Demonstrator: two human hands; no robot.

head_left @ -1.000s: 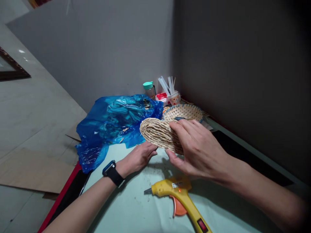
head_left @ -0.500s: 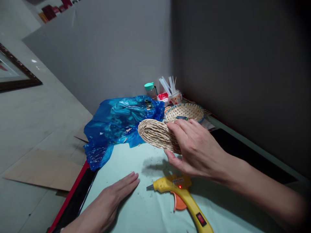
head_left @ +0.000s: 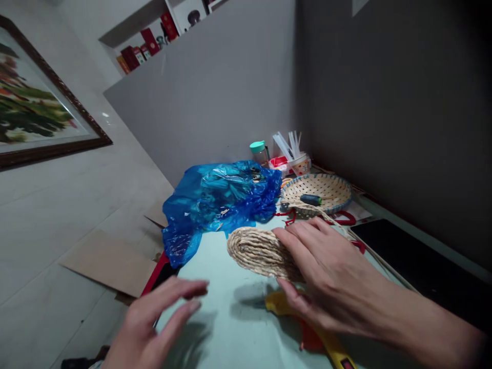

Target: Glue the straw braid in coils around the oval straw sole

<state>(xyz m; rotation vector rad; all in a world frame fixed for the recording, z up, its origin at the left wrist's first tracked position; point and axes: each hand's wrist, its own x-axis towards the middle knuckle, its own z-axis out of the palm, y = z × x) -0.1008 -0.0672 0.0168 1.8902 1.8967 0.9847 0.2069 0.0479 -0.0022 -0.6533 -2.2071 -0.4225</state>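
My right hand (head_left: pixel 326 271) grips a flat oval coil of braided straw cord (head_left: pixel 261 251) by its right end, thumb below and fingers on top. The coil is held above the table. Beneath it and partly covered by my right hand lies a yellow hot glue gun (head_left: pixel 279 303) with an orange trigger, its nozzle pointing left. My left hand (head_left: pixel 165 318) hovers over the table's left side, apart from the coil, thumb and fingers parted with nothing between them.
A crumpled blue plastic bag (head_left: pixel 219 197) lies at the back left. Behind my right hand are a woven basket (head_left: pixel 334 192) holding a dark spool (head_left: pixel 310 200), red-handled scissors (head_left: pixel 346 219), a cup (head_left: pixel 300 165) of glue sticks and a green-lidded jar (head_left: pixel 259 154). A black panel (head_left: pixel 415 251) lies right.
My left hand has lifted off the table and its thumb and fingers have parted. My right hand, still holding the coil, now covers more of the glue gun. The view has shifted.
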